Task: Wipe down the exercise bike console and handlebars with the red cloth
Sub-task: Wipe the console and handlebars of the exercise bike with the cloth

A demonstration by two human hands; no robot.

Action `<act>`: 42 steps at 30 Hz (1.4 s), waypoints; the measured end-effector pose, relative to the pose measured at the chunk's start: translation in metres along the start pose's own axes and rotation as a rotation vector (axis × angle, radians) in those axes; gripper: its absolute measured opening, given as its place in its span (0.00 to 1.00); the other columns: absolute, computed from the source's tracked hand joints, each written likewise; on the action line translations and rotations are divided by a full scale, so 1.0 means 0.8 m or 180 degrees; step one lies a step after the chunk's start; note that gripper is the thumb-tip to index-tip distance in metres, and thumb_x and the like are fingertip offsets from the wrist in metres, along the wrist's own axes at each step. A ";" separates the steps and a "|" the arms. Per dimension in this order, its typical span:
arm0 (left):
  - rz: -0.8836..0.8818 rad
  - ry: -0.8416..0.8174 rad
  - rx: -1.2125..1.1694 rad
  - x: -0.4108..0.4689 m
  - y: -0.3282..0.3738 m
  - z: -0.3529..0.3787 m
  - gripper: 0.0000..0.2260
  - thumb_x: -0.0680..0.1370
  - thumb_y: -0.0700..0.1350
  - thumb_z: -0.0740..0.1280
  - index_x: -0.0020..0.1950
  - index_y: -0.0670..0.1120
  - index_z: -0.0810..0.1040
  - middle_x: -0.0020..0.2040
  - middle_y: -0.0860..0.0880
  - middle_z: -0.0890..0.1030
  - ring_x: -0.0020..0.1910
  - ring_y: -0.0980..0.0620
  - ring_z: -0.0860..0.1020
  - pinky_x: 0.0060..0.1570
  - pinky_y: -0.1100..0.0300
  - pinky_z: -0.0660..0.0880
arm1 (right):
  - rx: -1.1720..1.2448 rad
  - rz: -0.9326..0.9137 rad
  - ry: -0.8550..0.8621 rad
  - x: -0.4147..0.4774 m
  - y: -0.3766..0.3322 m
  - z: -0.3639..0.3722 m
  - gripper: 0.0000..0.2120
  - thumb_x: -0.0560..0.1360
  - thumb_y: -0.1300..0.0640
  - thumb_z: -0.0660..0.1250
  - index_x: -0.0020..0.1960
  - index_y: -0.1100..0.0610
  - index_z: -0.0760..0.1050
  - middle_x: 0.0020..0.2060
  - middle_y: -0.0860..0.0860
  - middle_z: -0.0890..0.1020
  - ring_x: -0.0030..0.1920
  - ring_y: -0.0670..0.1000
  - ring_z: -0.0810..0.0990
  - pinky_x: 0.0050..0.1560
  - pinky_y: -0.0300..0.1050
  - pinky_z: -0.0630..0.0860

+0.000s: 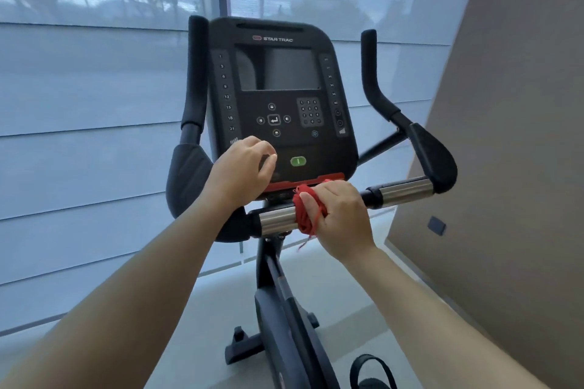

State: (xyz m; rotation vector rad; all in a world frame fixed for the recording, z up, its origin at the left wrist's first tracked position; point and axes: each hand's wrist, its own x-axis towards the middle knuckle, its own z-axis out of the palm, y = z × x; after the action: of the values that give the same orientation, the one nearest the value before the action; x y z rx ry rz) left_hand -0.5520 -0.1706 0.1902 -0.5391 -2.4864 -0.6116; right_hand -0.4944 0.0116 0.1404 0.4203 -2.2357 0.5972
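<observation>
Bare left hand (243,167), bare right hand (341,218), bare forearms (132,287) at lower left and lower right of frame.

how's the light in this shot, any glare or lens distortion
Head view: soft bluish daylight comes through the window shades, with no hard shadows; head view: a pale reflection sits on the console screen and bright streaks on the chrome handlebar tube; head view: the wide lens bows the shade lines and stretches both forearms, while the red cloth looks sharp.
</observation>
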 end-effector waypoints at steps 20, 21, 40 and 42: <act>0.0326 -0.0240 -0.0046 0.002 -0.004 0.007 0.13 0.79 0.51 0.56 0.56 0.49 0.77 0.53 0.51 0.77 0.53 0.50 0.74 0.45 0.51 0.75 | 0.0050 0.0224 -0.1471 0.025 -0.015 -0.022 0.18 0.73 0.46 0.65 0.62 0.49 0.72 0.57 0.45 0.75 0.59 0.44 0.68 0.61 0.40 0.64; 0.0344 -0.0261 -0.0051 0.002 -0.004 0.007 0.13 0.80 0.51 0.56 0.56 0.49 0.77 0.53 0.51 0.77 0.54 0.50 0.73 0.45 0.52 0.75 | 0.0141 0.0319 -0.1661 0.027 -0.016 -0.026 0.21 0.73 0.48 0.66 0.64 0.48 0.70 0.59 0.44 0.73 0.60 0.44 0.66 0.63 0.41 0.64; -0.0040 -0.0692 0.0176 -0.041 0.117 0.051 0.20 0.80 0.58 0.52 0.71 0.56 0.64 0.64 0.53 0.74 0.59 0.50 0.74 0.51 0.54 0.74 | -0.0125 0.0230 -0.2494 0.039 0.093 -0.099 0.59 0.55 0.37 0.78 0.75 0.53 0.50 0.74 0.47 0.56 0.73 0.48 0.56 0.71 0.44 0.59; 0.0042 -0.0539 0.0544 -0.040 0.133 0.068 0.23 0.78 0.61 0.53 0.71 0.55 0.64 0.62 0.53 0.74 0.56 0.49 0.75 0.48 0.55 0.74 | -0.0309 -0.0003 -0.2353 0.037 0.117 -0.099 0.50 0.56 0.36 0.76 0.70 0.53 0.60 0.66 0.48 0.69 0.64 0.50 0.68 0.65 0.45 0.67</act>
State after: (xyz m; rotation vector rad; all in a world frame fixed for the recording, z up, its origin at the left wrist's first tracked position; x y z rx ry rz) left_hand -0.4964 -0.0632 0.1640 -0.5611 -2.6600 -0.3565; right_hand -0.5101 0.1293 0.1836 0.6717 -2.9464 0.3564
